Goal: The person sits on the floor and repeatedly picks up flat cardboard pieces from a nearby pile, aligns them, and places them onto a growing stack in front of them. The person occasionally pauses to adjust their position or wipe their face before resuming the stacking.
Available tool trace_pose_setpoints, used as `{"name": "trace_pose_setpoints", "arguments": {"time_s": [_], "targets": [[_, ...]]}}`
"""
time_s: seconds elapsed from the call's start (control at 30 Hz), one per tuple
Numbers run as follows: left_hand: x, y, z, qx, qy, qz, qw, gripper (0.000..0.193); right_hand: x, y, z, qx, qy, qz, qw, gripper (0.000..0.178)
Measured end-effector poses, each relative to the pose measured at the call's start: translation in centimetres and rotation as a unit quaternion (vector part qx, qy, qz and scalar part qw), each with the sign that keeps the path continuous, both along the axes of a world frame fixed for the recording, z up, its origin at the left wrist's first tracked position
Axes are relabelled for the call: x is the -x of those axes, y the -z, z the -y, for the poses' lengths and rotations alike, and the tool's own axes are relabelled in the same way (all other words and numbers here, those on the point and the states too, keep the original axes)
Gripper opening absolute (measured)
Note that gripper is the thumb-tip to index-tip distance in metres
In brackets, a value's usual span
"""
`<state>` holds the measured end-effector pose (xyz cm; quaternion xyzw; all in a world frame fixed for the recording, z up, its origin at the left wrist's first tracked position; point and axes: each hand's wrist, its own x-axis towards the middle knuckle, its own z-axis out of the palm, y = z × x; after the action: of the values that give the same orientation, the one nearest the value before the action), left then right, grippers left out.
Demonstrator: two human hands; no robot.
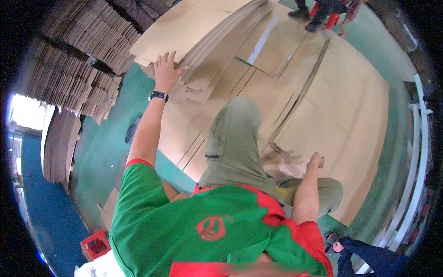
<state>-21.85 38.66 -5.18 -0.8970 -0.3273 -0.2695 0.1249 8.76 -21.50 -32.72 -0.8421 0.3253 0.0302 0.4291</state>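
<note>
My left hand, with a dark watch on its wrist, reaches forward with its fingers spread. It lies against the near left edge of a leaning stack of brown cardboard sheets. My right hand is curled closed above a large flat cardboard sheet on the right; whatever is inside its fingers, if anything, is hidden. Between my hands lie slotted, creased cardboard sheets, and my knee in grey-green trousers rests over them.
Tall piles of flattened cardboard stand at the left. Another person sits at the far side, one hand by the cardboard. A second person's dark sleeve shows at the lower right. A red crate stands lower left, white rails run along the right.
</note>
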Motion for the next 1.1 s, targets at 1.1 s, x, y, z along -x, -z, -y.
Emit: {"name": "trace_pose_setpoints", "arguments": {"time_s": [1.1], "targets": [[-20.3, -4.5, 44.3, 0.301, 0.514, -0.092, 0.798, 0.046, 4.4, -14.7, -4.1, -0.621, -0.003, 0.170, 0.765, 0.036]]}}
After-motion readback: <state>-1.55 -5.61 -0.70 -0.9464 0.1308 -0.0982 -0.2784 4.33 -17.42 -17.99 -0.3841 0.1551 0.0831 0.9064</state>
